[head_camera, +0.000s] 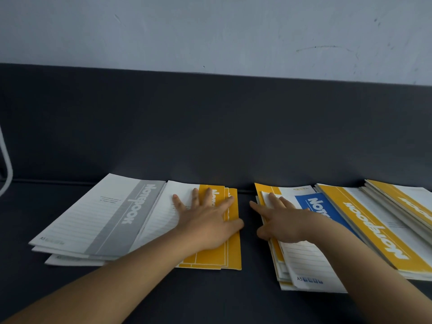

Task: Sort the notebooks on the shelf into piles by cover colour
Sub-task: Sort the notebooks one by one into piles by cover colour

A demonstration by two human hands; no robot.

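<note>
On the dark shelf [210, 298] lie several notebook piles. At the left is a grey-banded pile [102, 218]. Beside it lies a yellow-banded pile [217, 256], and my left hand [208, 220] rests flat on it with fingers spread. Right of the gap is a mixed pile topped by a blue-banded notebook [318, 206]; my right hand [280, 220] lies on it, fingers stretched along its left edge. Further right a yellow-banded notebook [374, 235] tops another pile, with one more yellow-banded stack [406, 202] at the far right.
A dark back panel [210, 127] rises behind the shelf, with a pale wall above it. A white bent tube [7, 169] shows at the left edge. Bare shelf surface lies in front of the piles and between the two middle ones.
</note>
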